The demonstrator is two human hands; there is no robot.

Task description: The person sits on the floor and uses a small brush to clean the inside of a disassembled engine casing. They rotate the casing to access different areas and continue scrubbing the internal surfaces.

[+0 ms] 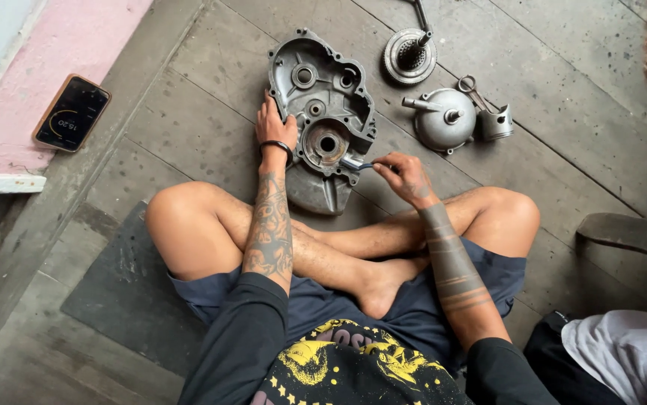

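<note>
We have the grey engine cover (323,120) flat on the floor at upper centre, left hand (272,124) spread open on its left edge, right hand (406,172) closed on a small tool (355,164) at the central bore; other parts (447,116) lie untouched at upper right.

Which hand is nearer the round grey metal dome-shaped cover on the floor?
Right. The right hand sits just below-left of the dome-shaped cover; the left hand is farther, across the engine casing.
</note>
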